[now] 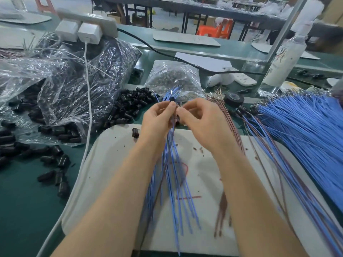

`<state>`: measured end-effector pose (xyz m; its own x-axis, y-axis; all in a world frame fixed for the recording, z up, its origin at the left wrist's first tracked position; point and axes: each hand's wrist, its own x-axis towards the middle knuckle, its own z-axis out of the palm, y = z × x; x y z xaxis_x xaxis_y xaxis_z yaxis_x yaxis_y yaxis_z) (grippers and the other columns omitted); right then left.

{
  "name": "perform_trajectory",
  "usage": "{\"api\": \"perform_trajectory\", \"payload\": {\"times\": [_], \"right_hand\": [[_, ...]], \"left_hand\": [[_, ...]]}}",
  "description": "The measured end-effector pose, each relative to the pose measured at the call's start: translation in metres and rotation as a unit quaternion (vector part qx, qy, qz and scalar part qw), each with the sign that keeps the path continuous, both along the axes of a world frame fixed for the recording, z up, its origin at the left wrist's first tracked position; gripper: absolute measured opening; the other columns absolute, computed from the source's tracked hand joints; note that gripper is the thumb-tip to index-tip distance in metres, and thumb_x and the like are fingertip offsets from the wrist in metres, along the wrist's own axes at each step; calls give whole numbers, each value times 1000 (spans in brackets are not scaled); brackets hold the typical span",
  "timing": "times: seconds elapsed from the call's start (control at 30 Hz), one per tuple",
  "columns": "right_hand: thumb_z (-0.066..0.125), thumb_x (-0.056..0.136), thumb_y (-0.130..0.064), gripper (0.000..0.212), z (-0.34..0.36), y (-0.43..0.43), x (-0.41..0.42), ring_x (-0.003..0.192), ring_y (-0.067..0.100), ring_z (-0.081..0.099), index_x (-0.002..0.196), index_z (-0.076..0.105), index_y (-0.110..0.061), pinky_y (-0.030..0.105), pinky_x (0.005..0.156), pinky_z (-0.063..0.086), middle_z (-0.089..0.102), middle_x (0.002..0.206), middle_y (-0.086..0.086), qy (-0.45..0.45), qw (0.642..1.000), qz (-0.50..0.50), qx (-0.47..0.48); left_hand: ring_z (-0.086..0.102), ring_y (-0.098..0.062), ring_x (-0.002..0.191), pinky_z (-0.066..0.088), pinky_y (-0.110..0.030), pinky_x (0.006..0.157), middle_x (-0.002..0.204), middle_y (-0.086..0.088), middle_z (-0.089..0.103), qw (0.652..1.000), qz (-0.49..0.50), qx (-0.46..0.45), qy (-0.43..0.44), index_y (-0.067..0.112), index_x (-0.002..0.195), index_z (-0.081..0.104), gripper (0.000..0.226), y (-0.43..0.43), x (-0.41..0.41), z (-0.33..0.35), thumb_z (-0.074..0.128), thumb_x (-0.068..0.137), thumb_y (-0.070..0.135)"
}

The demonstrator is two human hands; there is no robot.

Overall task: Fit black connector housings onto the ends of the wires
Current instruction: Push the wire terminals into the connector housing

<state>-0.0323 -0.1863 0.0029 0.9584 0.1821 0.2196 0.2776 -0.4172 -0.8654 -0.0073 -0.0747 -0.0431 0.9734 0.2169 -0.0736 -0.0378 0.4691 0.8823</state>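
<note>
Far left, housings (55, 160) are being kept loose on the green desk (27, 201) and in a torn bag (74, 80). A nearer heap (130, 106) is lying just beside the white mat (111, 164).

Above the mat, a sheaf of blue wires (172, 182) is being held upright by the left hand (157, 115). Its grip is curled round them, and one housing (172, 99) is being pinched at the thumb tip. The right hand (196, 117) is being held just beside it, its grip pinching what seems to be a wire end, though that end is hidden.

By this, a wire end is probably being seated into the housing. Next, it would need lining up with the cavity and pushing home, then a fresh housing taking from the heap.

Further right, a large bundle (306, 127) is being fanned across the desk. The mat is being littered with brown scraps. Behind, a power strip (87, 21), a bottle (284, 60), more benches and an orange stool (215, 30) are being shown.
</note>
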Motion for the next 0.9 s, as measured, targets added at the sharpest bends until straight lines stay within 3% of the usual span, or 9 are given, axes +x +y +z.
{"api": "perform_trajectory", "payload": {"times": [0.03,0.1,0.23,0.4,0.63,0.8,0.9], "right_hand": [[65,88,-28,12,-8,-1,5,77,11,64,88,67,-16,31,77,52,70,80,-2,7,998,-62,-32],[66,87,-31,20,-22,-2,11,80,14,64,90,70,-12,32,80,52,71,84,1,55,995,-73,-51],[67,85,-24,14,-32,0,14,71,10,60,79,71,-13,23,57,43,68,72,-2,63,995,-69,-39],[65,87,-24,19,-33,-3,12,62,7,57,72,72,-15,27,57,42,71,70,3,66,996,-58,-32],[63,90,-20,18,-34,-6,15,52,-1,56,74,72,-21,20,64,47,72,72,-2,99,994,-34,15],[60,92,-14,26,-33,-5,12,47,-4,52,69,69,-22,10,53,39,67,64,-8,115,993,-5,36],[58,93,-13,26,-31,-5,11,47,-5,51,71,69,-20,7,49,37,68,66,-8,120,992,3,27]], "left_hand": [[57,-10,63,48,-20,64,74,-2,65,1000,7,22,-13,10,89,60,4,-3,-1,-1,58,91,7],[57,-6,57,48,-19,56,77,-2,66,997,-2,68,-23,12,88,60,6,-6,-1,-1,59,91,7],[59,-12,60,52,-25,55,82,-3,67,991,-7,127,-34,15,88,61,5,-8,-2,-2,62,90,10],[59,-20,67,48,-28,54,85,-7,66,989,-6,139,-39,15,88,61,5,-10,-5,-2,62,90,11],[57,-13,65,52,-29,60,87,-7,66,988,2,147,-40,17,89,62,4,-11,-8,1,63,90,13],[55,-12,63,54,-35,60,91,-9,65,991,9,132,-26,16,90,63,0,-10,-10,4,63,90,16],[53,-3,56,54,-28,52,85,-5,62,992,16,124,-26,17,90,63,0,-10,-11,6,63,90,16]]}}
